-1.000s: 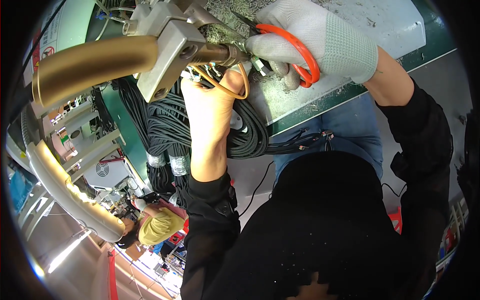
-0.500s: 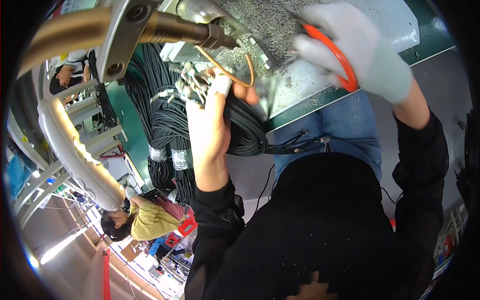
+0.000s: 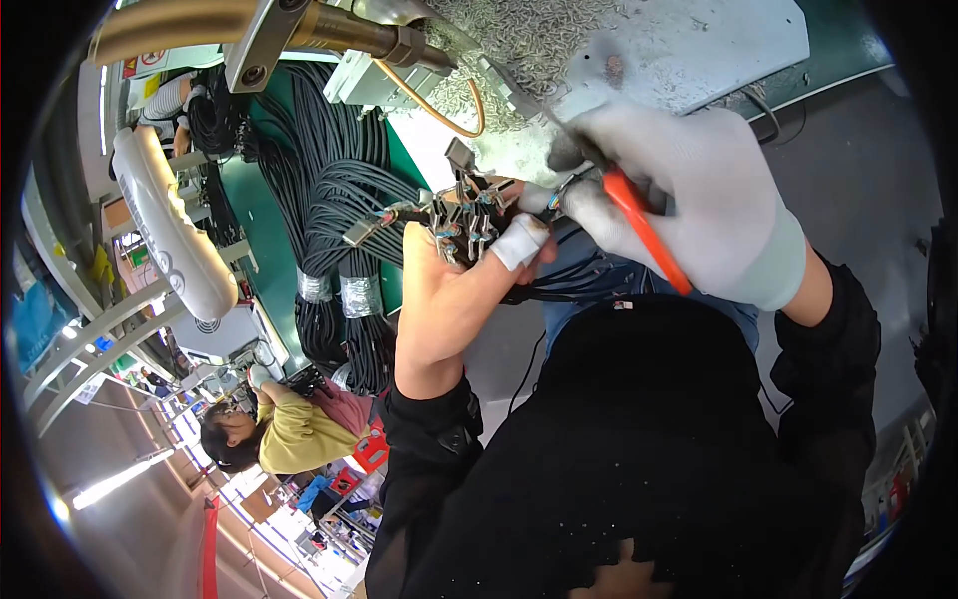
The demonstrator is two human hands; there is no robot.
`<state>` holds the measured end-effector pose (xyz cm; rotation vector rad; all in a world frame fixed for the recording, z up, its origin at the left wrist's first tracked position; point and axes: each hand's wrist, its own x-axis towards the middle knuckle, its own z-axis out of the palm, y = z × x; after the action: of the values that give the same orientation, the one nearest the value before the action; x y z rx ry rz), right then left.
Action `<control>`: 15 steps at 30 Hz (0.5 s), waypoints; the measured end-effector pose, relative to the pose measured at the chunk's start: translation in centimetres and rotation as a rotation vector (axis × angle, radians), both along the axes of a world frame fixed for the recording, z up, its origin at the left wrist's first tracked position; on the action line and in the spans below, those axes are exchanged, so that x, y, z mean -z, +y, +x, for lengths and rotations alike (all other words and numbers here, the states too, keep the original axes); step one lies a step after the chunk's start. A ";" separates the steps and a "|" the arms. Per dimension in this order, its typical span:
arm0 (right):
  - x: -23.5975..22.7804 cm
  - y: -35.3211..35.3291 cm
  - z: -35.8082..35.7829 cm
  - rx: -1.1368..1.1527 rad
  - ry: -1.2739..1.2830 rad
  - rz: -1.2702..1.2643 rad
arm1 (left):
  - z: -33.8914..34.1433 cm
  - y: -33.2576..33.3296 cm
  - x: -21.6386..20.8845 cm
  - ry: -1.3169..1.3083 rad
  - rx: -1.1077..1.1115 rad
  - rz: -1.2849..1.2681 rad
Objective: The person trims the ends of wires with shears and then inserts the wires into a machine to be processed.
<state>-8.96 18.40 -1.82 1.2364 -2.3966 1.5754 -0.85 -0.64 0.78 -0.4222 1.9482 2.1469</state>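
My left hand [image 3: 449,299], bare with white wraps on its fingers, closes around a bunch of black cables. Their metal connector ends [image 3: 464,215] and short coloured wires fan out above the fist. In a pale glove, my right hand [image 3: 699,190] grips a red-handled tool [image 3: 639,225] with a dark metal head; its exact kind is partly hidden. The gloved fingertips meet one cable end with bared coloured wires [image 3: 554,203], just right of the left thumb. The cables run down from the left fist toward my lap.
Thick bundles of black cable [image 3: 349,200], bound with clear wrap, lie over the green table [image 3: 244,200]. Behind my hands stands a machine with a metal nozzle [image 3: 399,45] and a bent copper tube [image 3: 439,120]. Small metal bits [image 3: 529,50] cover a grey plate [image 3: 699,50]. A person in yellow [image 3: 309,434] sits at left.
My right hand has come down and left from above the plate to the cable ends. My left hand has turned and shifted slightly right and toward me, away from the nozzle.
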 end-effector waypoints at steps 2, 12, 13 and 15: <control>0.3 0.7 0.3 0.039 0.079 -0.034 | -0.1 -0.3 0.1 -0.001 0.099 0.053; -2.3 3.4 0.2 -0.190 -1.104 -0.094 | -0.7 3.9 -0.2 0.270 0.160 -0.452; -2.2 3.3 0.4 -0.166 -1.123 -0.160 | -0.5 3.9 -0.2 0.250 0.079 -0.448; -0.7 2.9 1.0 -0.019 -0.719 -0.163 | -0.3 3.8 -0.1 0.214 -0.084 -0.436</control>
<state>-7.98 21.25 -1.10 0.7371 -2.5105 2.4942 -1.20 3.14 0.88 -0.3584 2.5725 1.8672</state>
